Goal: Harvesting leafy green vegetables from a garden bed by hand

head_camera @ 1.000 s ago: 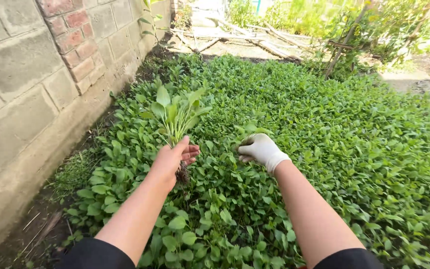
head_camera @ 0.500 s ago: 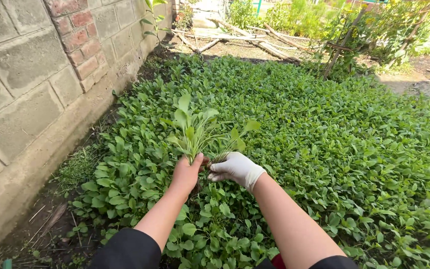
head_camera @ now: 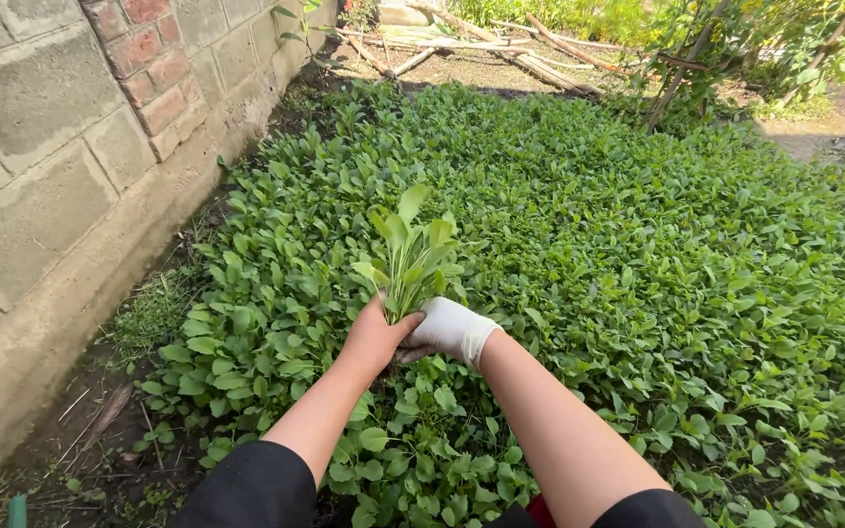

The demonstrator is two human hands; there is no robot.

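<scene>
My left hand (head_camera: 376, 337) is bare and closed around the stems of a small bunch of leafy green plants (head_camera: 409, 252), whose leaves fan upward. My right hand (head_camera: 450, 328), in a white glove, presses against the same bunch at its base, right beside the left hand. Both hands hover just above a dense bed of low green leafy plants (head_camera: 618, 254) that fills the ground ahead. Both forearms are bare, with dark sleeves near the elbows.
A wall of grey blocks and red bricks (head_camera: 61, 137) runs along the left, with a strip of bare soil (head_camera: 100, 430) at its foot. Fallen branches (head_camera: 501, 49) and shrubs (head_camera: 765, 49) lie beyond the bed at the back.
My right hand has come from the plants at the right over to the bunch in my left hand. Both hands now meet at the stems.
</scene>
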